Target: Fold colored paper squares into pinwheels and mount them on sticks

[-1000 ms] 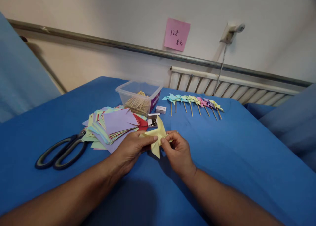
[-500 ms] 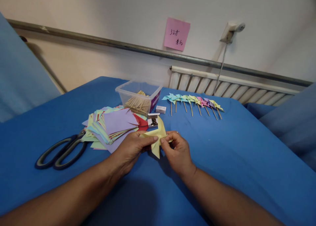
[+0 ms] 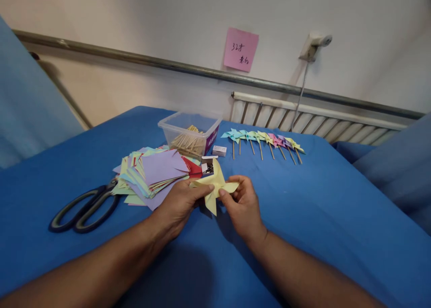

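Note:
A yellow paper pinwheel (image 3: 213, 180) with folded blades is held between both hands, above the blue cloth. My left hand (image 3: 183, 200) pinches it from the left, thumb on top near its centre. My right hand (image 3: 243, 205) grips its right side, the thumb pressed close to the middle and the other fingers behind the right blade. The fingers under the paper are hidden. No stick shows on this pinwheel. Just beyond it stands a small open box (image 3: 208, 166) with small dark metal pieces inside.
Left of my hands lie stacked coloured paper sheets (image 3: 163, 166) and large scissors (image 3: 85, 209). A clear plastic tub (image 3: 164, 125) of wooden sticks (image 3: 189, 138) stands behind, beside a small closed box (image 3: 219, 151). Finished pinwheels on sticks (image 3: 266, 139) lie in a row at the back right.
The pinwheel's right blade now shows spread out over my right fingers, which have shifted behind it. My left hand keeps nearly the same hold. The view has shifted slightly.

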Motion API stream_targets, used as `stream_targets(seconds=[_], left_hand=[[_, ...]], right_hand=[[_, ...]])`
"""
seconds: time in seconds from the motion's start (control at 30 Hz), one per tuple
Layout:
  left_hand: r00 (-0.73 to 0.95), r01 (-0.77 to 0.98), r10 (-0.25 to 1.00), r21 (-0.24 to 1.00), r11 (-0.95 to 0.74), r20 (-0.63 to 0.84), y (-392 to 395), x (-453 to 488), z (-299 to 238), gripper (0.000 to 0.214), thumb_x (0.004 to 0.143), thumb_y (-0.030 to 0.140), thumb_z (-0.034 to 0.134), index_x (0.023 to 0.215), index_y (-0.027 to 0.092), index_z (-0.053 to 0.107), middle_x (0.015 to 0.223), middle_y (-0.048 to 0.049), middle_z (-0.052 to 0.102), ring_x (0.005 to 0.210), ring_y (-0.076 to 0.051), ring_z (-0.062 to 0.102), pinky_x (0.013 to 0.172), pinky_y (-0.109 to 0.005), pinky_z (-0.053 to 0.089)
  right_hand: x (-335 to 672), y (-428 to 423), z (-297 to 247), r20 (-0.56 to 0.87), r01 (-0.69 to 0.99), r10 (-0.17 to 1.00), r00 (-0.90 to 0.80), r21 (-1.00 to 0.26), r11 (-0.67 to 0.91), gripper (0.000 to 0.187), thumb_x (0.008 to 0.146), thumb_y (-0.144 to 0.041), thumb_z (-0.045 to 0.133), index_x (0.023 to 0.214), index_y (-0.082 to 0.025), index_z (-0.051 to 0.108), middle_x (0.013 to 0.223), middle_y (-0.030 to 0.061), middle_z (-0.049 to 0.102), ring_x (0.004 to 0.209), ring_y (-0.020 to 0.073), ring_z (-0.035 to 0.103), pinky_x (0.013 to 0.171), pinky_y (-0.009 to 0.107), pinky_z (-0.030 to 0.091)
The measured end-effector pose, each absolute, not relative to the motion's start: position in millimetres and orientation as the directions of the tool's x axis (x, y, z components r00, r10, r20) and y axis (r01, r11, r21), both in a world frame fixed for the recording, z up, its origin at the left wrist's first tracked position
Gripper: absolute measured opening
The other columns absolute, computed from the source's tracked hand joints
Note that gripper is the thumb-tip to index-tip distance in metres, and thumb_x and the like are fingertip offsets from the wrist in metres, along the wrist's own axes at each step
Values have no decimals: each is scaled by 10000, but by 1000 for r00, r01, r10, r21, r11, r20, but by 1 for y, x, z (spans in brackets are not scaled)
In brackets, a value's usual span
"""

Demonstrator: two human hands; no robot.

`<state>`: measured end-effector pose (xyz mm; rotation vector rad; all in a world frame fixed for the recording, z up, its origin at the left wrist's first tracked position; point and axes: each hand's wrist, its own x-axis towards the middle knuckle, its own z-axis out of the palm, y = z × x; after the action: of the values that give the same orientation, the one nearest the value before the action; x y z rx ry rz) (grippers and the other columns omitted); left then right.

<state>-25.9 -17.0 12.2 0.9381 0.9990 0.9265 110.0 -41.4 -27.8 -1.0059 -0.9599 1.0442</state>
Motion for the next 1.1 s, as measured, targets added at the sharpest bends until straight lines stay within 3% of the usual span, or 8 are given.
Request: stream_targets(seconds=[0.1,0.27,0.47,0.63,0.9,1.1], left_hand=[[244,-215,939,931,297,-243,-15,-22,11,288,679,258,734,916,96,712,793,-91,717,716,-201,647,686,-304,494],[197,-129,954,958,255,-227,-9,-9,2,305,653,312,756,867,100,709,752,-78,711,682,-195,638,649,-288,475],[78,-73,973,972,225,-219,0,13,2,336,563,345,790,782,119,674,656,-40,681,569,-166,590,531,-254,417],[175,11,946,961,275,-272,12,20,14,283,552,322,783,695,138,623,537,6,607,470,-127,517,479,-233,347],[232,146,957,979,141,-173,17,8,14,325,549,420,773,622,158,595,553,31,580,523,-127,498,532,-239,342],[238,235,956,966,112,-169,20,-2,8,333,580,451,739,601,162,576,540,43,530,520,-120,446,515,-231,297]], right_hand=[[109,-37,-27,86,-330,973,214,-931,155,508,699,-214,715,1136,-224,457,816,-26,649,687,122,620,638,254,492],[118,-24,-32,38,-351,974,224,-929,117,578,677,-234,745,1177,-203,457,786,-33,646,651,123,600,640,269,490],[135,-8,-34,60,-336,971,231,-932,138,499,655,-279,754,1085,-180,521,759,-31,612,605,119,573,602,259,470],[151,3,-32,96,-242,974,206,-959,145,429,642,-274,748,1012,-175,553,709,-33,593,585,127,570,577,253,467],[155,9,-36,147,-78,980,135,-984,158,358,633,-242,743,957,-187,602,709,-37,574,566,110,528,531,221,439],[154,11,-38,138,-121,990,16,-983,139,373,622,-256,757,955,-186,604,686,-46,555,550,101,505,530,218,428]])
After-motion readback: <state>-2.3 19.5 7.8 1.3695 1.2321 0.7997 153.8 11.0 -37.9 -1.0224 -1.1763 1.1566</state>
